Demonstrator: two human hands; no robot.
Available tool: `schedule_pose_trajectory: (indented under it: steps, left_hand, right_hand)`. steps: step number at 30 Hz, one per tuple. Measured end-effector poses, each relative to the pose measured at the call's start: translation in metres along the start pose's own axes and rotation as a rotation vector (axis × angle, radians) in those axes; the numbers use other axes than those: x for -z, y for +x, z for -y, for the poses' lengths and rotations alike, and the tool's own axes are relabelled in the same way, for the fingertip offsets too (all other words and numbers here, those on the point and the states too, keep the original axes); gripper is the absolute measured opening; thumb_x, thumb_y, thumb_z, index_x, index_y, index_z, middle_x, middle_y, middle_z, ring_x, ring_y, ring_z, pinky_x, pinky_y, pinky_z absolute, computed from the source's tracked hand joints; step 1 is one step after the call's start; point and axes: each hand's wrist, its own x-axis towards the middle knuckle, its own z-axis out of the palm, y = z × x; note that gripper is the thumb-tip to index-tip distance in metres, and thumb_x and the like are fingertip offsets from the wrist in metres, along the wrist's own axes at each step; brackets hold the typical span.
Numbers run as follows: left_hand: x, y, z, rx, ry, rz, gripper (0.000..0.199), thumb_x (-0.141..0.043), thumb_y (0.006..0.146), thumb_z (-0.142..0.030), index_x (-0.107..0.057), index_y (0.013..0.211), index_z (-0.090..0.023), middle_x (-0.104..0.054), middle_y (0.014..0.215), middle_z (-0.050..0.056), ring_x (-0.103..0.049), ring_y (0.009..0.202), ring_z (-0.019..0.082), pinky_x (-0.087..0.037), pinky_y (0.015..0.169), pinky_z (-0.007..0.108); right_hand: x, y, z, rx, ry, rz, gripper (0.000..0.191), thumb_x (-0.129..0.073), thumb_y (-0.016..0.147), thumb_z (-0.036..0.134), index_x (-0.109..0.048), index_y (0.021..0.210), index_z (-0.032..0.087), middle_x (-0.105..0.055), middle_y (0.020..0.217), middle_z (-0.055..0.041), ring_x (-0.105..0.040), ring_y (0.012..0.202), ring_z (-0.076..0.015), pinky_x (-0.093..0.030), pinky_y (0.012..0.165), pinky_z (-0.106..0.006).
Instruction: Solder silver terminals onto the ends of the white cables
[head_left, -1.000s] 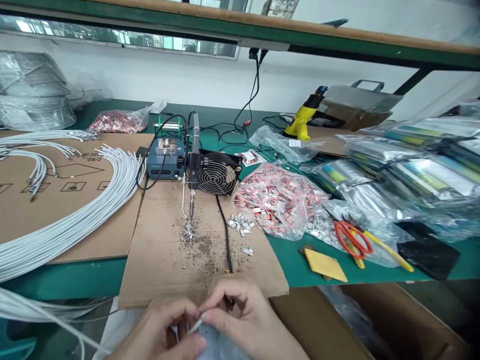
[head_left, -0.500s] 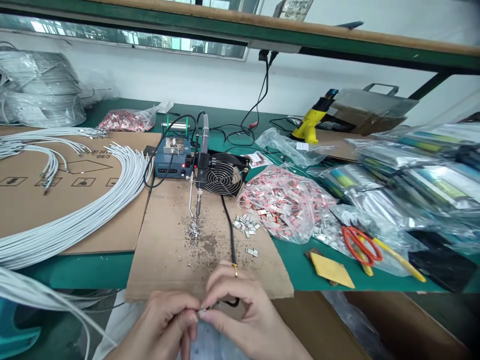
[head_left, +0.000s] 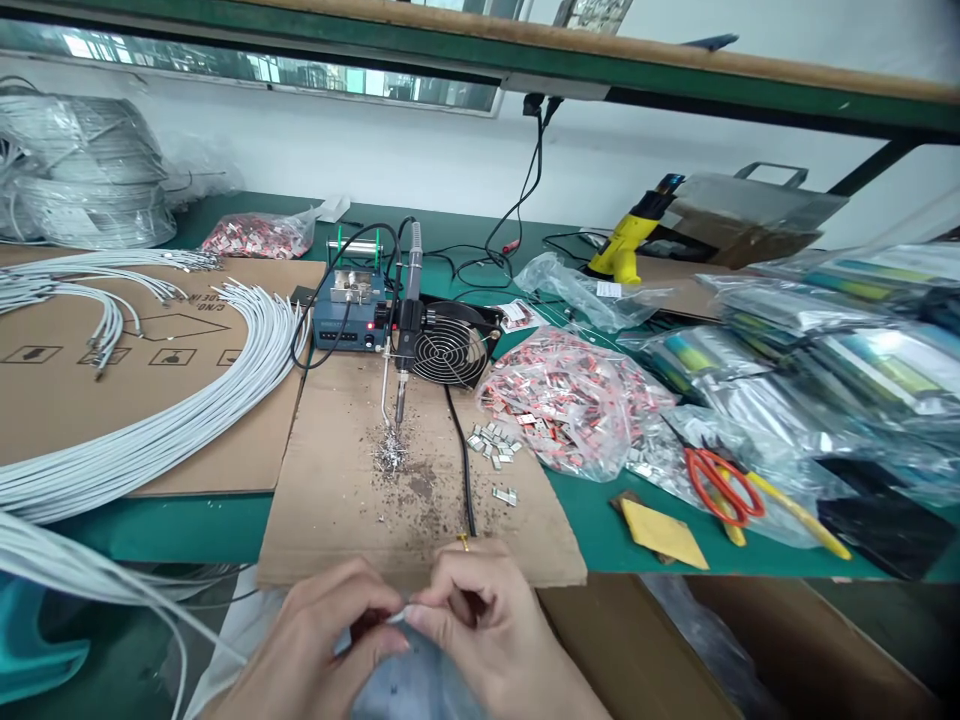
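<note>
Low in the head view, my left hand and my right hand meet in front of the bench edge. Between them shows a short length of thin white cable. The thumb and index finger of my right hand pinch its end, and whatever sits at the tip is hidden by them. My left hand's fingers curl around the cable, the thumb slightly lower than the index finger. Beyond my hands lies a cardboard sheet with small metal connector pieces on its right side.
A soldering iron stands tip down before a blue soldering station and a black fan. White cables bundle at left. To the right lie a bag of red-and-white parts, orange-handled scissors and a yellow sponge.
My left thumb has moved down, apart from the index finger, and more white cable shows between my hands. My right fingers have curled in closer. The view has shifted slightly.
</note>
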Motion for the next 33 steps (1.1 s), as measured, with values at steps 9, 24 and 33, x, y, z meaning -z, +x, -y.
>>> schedule_pose_trajectory:
  steps: [9, 24, 33]
  left_hand:
    - [0.007, -0.006, -0.004, 0.141, -0.236, -0.178, 0.019, -0.059, 0.075, -0.030, -0.066, 0.068, -0.014, -0.055, 0.061, -0.001, -0.048, 0.058, -0.002, -0.034, 0.057, 0.005]
    - [0.015, 0.005, -0.008, 0.201, -0.243, -0.017, 0.026, -0.057, 0.076, -0.037, -0.068, 0.073, -0.014, -0.057, 0.063, 0.001, -0.049, 0.058, -0.002, -0.032, 0.054, 0.005]
    - [0.010, 0.020, -0.022, 0.568, -0.938, 0.095, 0.060, -0.066, 0.050, -0.064, -0.049, 0.059, -0.007, -0.045, 0.049, -0.004, -0.043, 0.040, -0.001, -0.038, 0.039, 0.009]
  right_hand:
    - [0.007, 0.012, -0.008, -0.079, 0.877, -0.190, 0.041, -0.064, 0.075, 0.043, -0.038, 0.057, 0.017, -0.027, 0.050, 0.0056, -0.024, 0.046, -0.0081, -0.022, 0.046, -0.022]
    - [0.006, 0.019, 0.008, 0.027, 0.264, 0.053, 0.015, -0.064, 0.072, 0.014, -0.057, 0.059, 0.014, -0.050, 0.053, 0.0010, -0.044, 0.052, -0.0087, -0.031, 0.048, -0.021]
    - [-0.036, 0.010, 0.000, 0.036, 0.863, -0.402, 0.026, -0.061, 0.081, 0.026, -0.050, 0.059, 0.017, -0.038, 0.051, 0.0028, -0.036, 0.051, -0.0098, -0.031, 0.049, -0.022]
